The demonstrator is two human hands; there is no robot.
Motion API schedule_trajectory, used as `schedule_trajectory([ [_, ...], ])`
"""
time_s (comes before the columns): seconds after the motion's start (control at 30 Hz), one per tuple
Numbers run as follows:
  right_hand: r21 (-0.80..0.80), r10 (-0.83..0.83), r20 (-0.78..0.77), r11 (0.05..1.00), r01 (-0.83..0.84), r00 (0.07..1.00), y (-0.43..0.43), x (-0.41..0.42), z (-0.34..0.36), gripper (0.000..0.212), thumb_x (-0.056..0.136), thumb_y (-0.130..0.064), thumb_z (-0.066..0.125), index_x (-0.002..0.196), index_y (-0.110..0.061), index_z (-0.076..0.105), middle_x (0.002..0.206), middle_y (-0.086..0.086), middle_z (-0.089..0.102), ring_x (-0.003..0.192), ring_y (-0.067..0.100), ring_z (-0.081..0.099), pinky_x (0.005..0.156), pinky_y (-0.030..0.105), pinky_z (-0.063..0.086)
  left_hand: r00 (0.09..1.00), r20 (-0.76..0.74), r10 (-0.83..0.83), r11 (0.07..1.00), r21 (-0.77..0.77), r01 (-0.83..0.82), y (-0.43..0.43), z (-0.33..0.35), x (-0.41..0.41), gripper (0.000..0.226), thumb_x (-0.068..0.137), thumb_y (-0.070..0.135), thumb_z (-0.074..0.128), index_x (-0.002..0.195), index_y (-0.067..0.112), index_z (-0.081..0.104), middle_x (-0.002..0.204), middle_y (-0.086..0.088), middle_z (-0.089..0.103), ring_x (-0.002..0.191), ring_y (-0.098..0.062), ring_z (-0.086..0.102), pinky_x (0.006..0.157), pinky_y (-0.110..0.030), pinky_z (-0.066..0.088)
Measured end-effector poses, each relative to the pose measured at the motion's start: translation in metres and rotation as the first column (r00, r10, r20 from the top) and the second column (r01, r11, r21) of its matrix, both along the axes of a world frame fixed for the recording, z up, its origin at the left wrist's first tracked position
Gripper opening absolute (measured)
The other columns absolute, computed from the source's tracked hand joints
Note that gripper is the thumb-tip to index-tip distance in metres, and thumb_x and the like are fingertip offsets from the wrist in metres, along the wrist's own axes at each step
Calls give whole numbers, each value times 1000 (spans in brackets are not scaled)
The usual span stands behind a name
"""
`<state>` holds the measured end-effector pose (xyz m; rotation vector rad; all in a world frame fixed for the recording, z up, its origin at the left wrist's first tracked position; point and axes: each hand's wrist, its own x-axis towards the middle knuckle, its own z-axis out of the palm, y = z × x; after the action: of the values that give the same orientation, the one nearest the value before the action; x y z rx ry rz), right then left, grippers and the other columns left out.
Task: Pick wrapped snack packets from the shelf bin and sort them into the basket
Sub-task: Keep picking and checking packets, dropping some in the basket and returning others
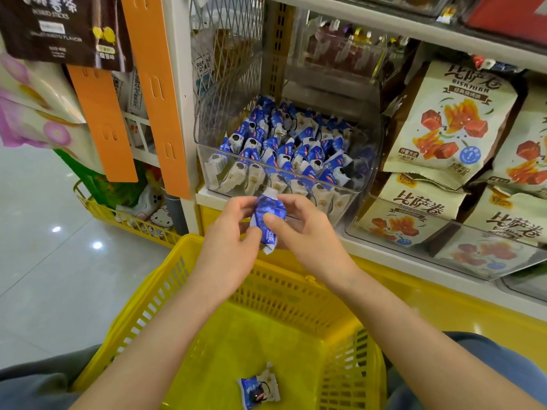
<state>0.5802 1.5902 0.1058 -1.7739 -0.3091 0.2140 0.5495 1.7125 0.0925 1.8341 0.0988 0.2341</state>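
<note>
A clear plastic shelf bin point(207, 156) holds several blue-and-white wrapped snack packets point(284, 149). Just in front of the bin, above the basket, both hands hold one blue-and-white packet point(268, 218) upright between them. My left hand point(229, 247) pinches its left side and my right hand point(305, 232) grips its right side with the thumb across the front. Below sits a yellow plastic basket point(165, 294) on my lap, with one packet point(258, 390) lying on its floor near the front.
Beige snack bags point(444, 122) fill clear bins to the right of the shelf bin. Orange hanging strips point(157, 93) and a wire rack point(228, 54) stand to the left. A second yellow basket point(118, 214) with goods sits on the shiny floor at left.
</note>
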Motion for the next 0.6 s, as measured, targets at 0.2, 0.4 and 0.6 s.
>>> schedule_trajectory([
  [0.2,77,108,9,991,-109,994,-4,1,8,25,95,-12,48,114,-27,54,110,-5,61,88,3,61,71,20,55,987,-148,-64,886,-463,-12,3,13,-2,29,97,37,37,99,29,65,92,7,73,90,-9,68,75,-30,56],
  [0.4,-16,38,-17,999,-38,999,-6,2,8,40,88,-10,60,125,-14,46,113,-4,58,76,5,57,68,15,51,983,-151,-107,959,-277,61,-2,14,-8,24,89,27,57,112,28,61,102,15,69,95,5,61,77,-17,44],
  [0.6,-33,-47,-3,998,47,999,-15,10,15,21,93,-26,50,82,-14,63,73,-5,67,59,-6,59,54,11,48,960,-188,-208,966,-193,172,3,17,-7,40,86,19,62,124,17,52,109,4,69,98,-5,65,88,-23,49],
])
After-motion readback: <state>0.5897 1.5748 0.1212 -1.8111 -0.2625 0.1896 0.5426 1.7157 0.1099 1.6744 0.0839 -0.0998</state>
